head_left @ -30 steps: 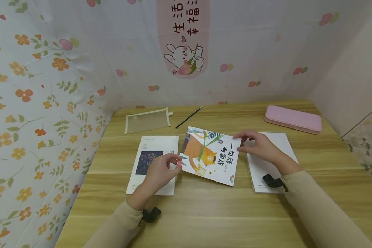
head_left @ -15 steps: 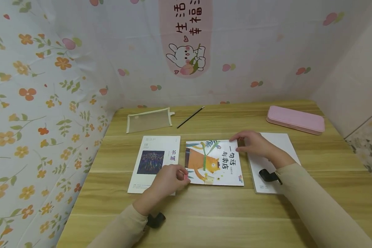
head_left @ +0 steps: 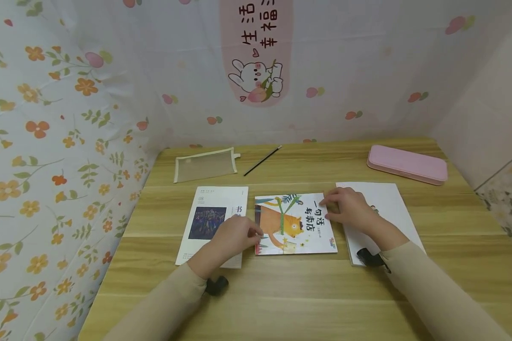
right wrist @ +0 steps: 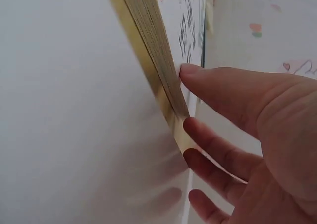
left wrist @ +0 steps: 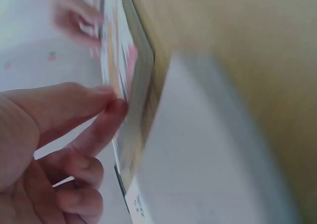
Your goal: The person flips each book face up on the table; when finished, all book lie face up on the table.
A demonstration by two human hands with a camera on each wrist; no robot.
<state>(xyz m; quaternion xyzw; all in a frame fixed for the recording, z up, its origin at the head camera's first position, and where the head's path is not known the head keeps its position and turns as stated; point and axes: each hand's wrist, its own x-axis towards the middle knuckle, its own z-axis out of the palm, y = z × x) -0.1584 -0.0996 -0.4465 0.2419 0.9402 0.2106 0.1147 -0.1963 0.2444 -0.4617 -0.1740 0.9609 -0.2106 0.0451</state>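
Observation:
A picture book (head_left: 291,227) with an orange animal on its cover lies flat in the middle of the wooden table. At its left edge, my left hand (head_left: 232,239) has thumb and index fingertips close together by the cover, with the other fingers loosely bent in the left wrist view. My right hand (head_left: 353,211) is at the upper right edge. In the right wrist view its thumb (right wrist: 223,85) touches the cover, while the fingers extend beside the page edges (right wrist: 151,40). A white book with a dark picture (head_left: 206,222) lies partly under my left forearm and hand.
Under my right wrist lies another white book (head_left: 390,203). A pink pencil case (head_left: 405,164) stands at the back right. Toward the back left are a mesh zip pouch (head_left: 205,165) and a black pencil (head_left: 262,161). Floral curtains (head_left: 345,61) border the table.
The picture book has come down from a tilted, held position to lie straight and flat between the two white books. My fingers have loosened from its edges.

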